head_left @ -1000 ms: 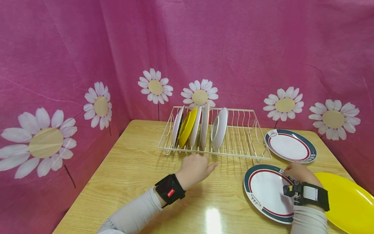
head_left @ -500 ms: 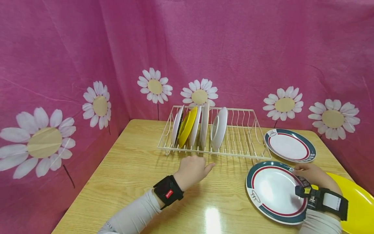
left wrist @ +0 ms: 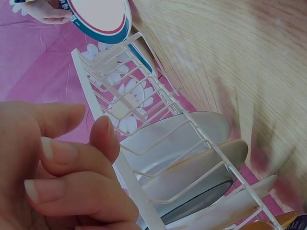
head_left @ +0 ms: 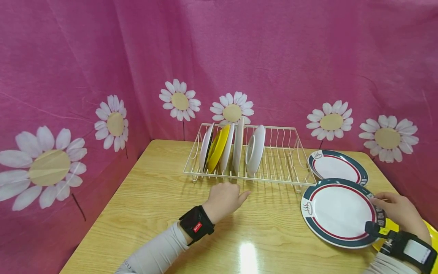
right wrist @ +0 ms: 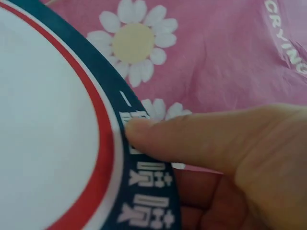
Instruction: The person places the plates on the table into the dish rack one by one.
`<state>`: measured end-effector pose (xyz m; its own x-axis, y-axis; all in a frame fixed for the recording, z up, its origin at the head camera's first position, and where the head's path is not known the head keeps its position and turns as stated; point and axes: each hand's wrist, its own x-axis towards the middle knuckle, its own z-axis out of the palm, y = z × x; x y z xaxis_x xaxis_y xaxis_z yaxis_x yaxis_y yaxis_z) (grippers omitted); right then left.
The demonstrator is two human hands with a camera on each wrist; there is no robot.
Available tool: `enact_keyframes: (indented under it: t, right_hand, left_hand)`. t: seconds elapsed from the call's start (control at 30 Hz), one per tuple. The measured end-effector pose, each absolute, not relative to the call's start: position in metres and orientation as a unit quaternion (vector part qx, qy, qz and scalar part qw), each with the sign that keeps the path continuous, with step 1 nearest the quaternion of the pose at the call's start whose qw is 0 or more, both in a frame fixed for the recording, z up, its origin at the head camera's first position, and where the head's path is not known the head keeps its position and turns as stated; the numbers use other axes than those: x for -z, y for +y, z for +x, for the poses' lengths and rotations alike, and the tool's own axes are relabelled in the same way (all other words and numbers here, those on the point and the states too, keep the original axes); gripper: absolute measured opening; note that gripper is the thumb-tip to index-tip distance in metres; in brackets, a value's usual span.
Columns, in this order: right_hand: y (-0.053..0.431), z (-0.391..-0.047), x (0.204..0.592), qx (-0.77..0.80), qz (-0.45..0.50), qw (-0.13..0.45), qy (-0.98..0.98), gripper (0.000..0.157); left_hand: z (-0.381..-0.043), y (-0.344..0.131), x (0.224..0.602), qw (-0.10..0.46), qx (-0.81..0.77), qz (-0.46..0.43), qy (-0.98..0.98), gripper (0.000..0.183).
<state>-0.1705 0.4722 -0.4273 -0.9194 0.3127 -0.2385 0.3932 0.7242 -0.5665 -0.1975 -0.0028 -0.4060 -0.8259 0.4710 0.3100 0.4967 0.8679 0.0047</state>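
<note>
A white plate [head_left: 337,213] with a dark green rim and a red ring is held raised at the right in the head view. My right hand [head_left: 402,215] pinches its right edge, with the thumb [right wrist: 163,139] on the lettered rim and other fingers beneath. My left hand [head_left: 224,201] stays before the wire dish rack [head_left: 284,182], fingers [left wrist: 62,151] loosely curled around nothing. Several plates stand on edge in the rack's left and middle slots, among them a yellow plate [head_left: 219,148] and a white plate [head_left: 259,150].
A matching green-rimmed plate [head_left: 333,166] lies on the wooden table [head_left: 161,163] right of the rack, partly hidden by the raised one. A large yellow plate [head_left: 432,234] lies at the right edge, mostly covered. Pink curtain [head_left: 273,57] closes off the back and sides.
My right hand has moved right and slightly away with the green-rimmed plate, which now overlaps the far matching plate and more of the large yellow one. My left hand stays nearly still.
</note>
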Motion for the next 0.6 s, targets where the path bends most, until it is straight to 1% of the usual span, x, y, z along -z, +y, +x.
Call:
enact_keyframes:
  t: [0.2, 0.33, 0.57, 0.6]
  right_hand:
    - [0.468, -0.16, 0.423, 0.33, 0.254, -0.023, 0.909, 0.059]
    - [0.464, -0.157, 0.42, 0.36, 0.303, -0.065, 0.88, 0.056]
    - [0.456, -0.152, 0.41, 0.418, 0.367, -0.127, 0.822, 0.058]
    - [0.455, -0.152, 0.409, 0.432, 0.376, -0.14, 0.808, 0.055]
  left_hand:
    - [-0.199, -0.004, 0.408, 0.148, 0.053, -0.251, -0.955, 0.059]
    - [-0.2, -0.005, 0.409, 0.148, 0.053, -0.25, -0.955, 0.06]
    - [-0.202, -0.006, 0.408, 0.153, 0.063, -0.251, -0.954, 0.059]
    - [-0.203, -0.006, 0.408, 0.154, 0.066, -0.252, -0.953, 0.059]
